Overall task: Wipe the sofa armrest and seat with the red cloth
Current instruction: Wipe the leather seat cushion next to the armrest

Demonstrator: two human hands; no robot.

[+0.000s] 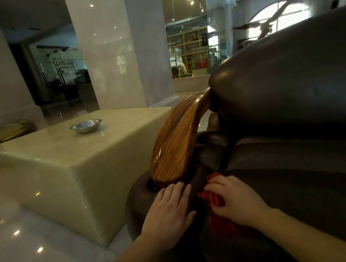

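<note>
A dark brown leather sofa (294,98) fills the right side. Its armrest (139,198) carries a glossy curved wooden panel (175,143). My left hand (169,212) lies flat on the leather front of the armrest, just below the wood, fingers spread and holding nothing. My right hand (235,199) presses the red cloth (214,198) into the gap between the armrest and the seat cushion (317,196). Part of the cloth is hidden under my palm and wrist.
A pale stone block table (67,165) stands left of the armrest with a metal bowl (86,126) on top. White pillars (118,50) rise behind it. The polished floor (18,247) runs along the left and front.
</note>
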